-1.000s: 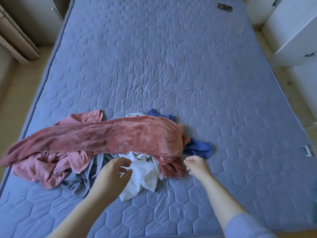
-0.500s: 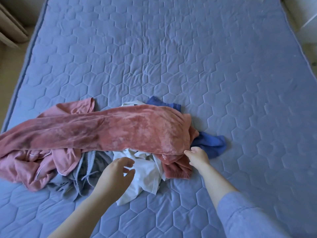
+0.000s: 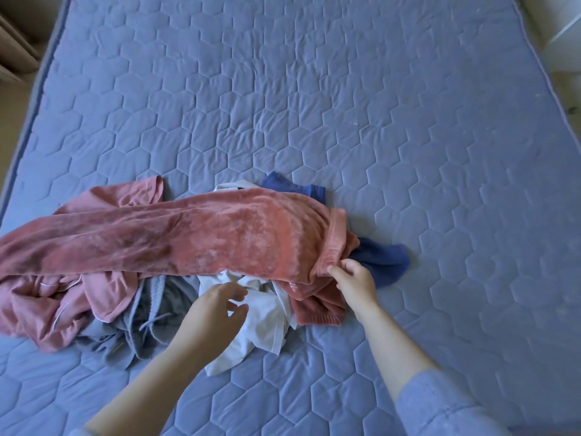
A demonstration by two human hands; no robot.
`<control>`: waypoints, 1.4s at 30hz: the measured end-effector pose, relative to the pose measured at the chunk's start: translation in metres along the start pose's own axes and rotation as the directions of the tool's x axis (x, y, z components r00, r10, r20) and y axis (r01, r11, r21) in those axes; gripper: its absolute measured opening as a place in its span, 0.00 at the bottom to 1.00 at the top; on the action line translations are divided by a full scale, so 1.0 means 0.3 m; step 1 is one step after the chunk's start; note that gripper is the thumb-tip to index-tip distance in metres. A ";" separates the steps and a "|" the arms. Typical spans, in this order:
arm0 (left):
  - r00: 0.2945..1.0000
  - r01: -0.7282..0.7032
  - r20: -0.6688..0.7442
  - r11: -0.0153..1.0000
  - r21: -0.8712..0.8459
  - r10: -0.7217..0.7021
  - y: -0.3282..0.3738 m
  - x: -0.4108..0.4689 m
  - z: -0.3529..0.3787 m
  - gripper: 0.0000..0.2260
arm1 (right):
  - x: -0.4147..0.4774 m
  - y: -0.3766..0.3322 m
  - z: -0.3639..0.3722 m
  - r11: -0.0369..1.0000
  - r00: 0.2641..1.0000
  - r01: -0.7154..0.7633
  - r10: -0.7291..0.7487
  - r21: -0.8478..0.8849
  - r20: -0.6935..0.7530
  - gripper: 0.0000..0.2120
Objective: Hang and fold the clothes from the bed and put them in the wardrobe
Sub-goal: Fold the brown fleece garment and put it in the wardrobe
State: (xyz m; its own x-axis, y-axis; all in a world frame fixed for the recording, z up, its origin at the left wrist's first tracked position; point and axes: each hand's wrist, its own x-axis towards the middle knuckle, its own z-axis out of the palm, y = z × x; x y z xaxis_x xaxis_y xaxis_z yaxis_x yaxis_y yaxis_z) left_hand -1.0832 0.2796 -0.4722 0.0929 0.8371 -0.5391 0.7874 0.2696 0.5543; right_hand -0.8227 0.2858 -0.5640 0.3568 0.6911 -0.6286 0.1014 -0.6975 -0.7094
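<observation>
Five garments lie heaped on the near part of the quilted blue bed (image 3: 345,121). A long rust-pink velour piece (image 3: 220,240) is draped across a pink garment (image 3: 63,309), a grey one (image 3: 147,322), a white one (image 3: 264,322) and a blue one (image 3: 383,262). The velour bears small white lettering, too small to read. The right hand (image 3: 355,278) pinches the velour's banded edge. The left hand (image 3: 213,313) hovers over the white garment with its fingers loosely curled, holding nothing.
</observation>
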 end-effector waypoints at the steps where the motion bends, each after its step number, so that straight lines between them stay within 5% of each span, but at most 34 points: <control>1: 1.000 -0.009 0.000 1.000 0.006 0.009 0.009 -0.002 -0.007 0.09 | -0.018 -0.020 -0.005 1.000 1.000 0.012 -0.013 0.020 0.018 0.04; 5: 0.999 -0.036 -0.009 0.999 0.008 0.036 0.044 -0.026 -0.047 0.10 | -0.101 -0.111 -0.023 0.988 0.995 0.028 -0.042 0.151 0.091 0.05; 13: 0.992 -0.109 -0.070 0.994 0.006 0.109 0.121 -0.168 -0.194 0.09 | -0.367 -0.376 -0.037 0.967 0.951 0.225 -0.244 0.118 0.192 0.17; 20: 0.953 -0.209 -0.217 0.977 0.047 0.214 0.133 -0.345 -0.431 0.21 | -0.635 -0.710 -0.014 0.922 0.880 0.385 -0.381 0.044 0.282 0.16; 25: 0.870 -0.329 -0.383 0.944 0.021 0.311 0.173 -0.473 -0.648 0.25 | -0.859 -0.925 0.036 0.859 0.808 0.508 -0.502 0.067 0.308 0.06; 34: 0.699 -0.539 -0.540 0.842 0.033 0.469 0.318 -0.657 -0.980 0.29 | -1.223 -1.270 0.073 0.709 0.630 0.696 -0.679 0.114 0.378 0.05; 42: 0.531 -0.653 -0.604 0.741 0.156 0.595 0.439 -0.789 -1.177 0.07 | -1.413 -1.410 0.036 0.610 0.518 0.778 -0.759 0.150 0.395 0.07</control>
State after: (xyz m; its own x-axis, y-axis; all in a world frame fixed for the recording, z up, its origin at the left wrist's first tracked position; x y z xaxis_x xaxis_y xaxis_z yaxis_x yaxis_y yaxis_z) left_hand -1.2168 0.2851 -0.0478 0.1498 0.8921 0.4264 0.6183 -0.4210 0.6637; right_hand -1.0269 0.2900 -0.0010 -0.2586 0.9621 0.0867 0.2000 0.1412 -0.9696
